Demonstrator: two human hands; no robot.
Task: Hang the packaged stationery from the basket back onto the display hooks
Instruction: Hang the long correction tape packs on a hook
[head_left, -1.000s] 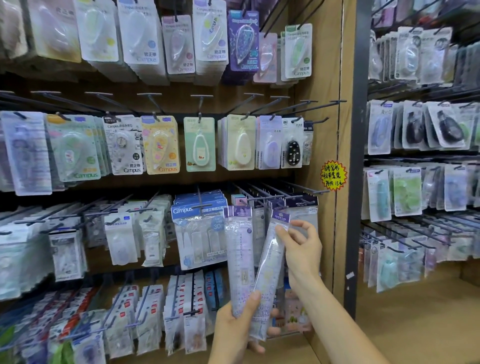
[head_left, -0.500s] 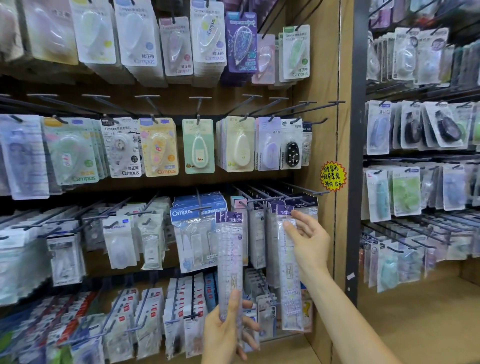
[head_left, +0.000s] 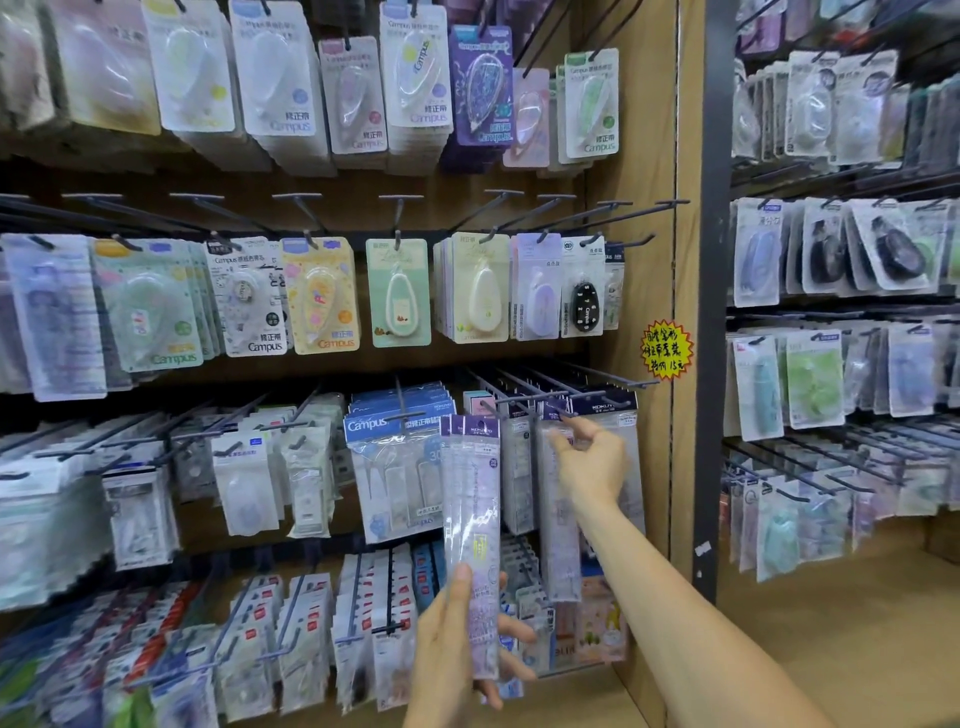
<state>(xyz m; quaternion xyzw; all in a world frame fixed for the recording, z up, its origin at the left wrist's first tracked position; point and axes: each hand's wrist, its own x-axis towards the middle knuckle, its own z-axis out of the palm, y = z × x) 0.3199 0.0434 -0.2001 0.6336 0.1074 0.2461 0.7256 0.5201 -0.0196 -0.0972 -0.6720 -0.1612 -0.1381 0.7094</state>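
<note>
Left grip (head_left: 457, 644) clamps ruler pack (head_left: 474, 519); right grip (head_left: 592, 457) pinches hung pack (head_left: 558, 519) top

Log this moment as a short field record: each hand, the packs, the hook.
left hand: grips the lower part of a long clear purple-topped ruler pack, held upright
right hand: raised at the top of a second long clear pack; contact blurred
dark metal display hook: the second pack hangs at it
basket: not in view
</note>
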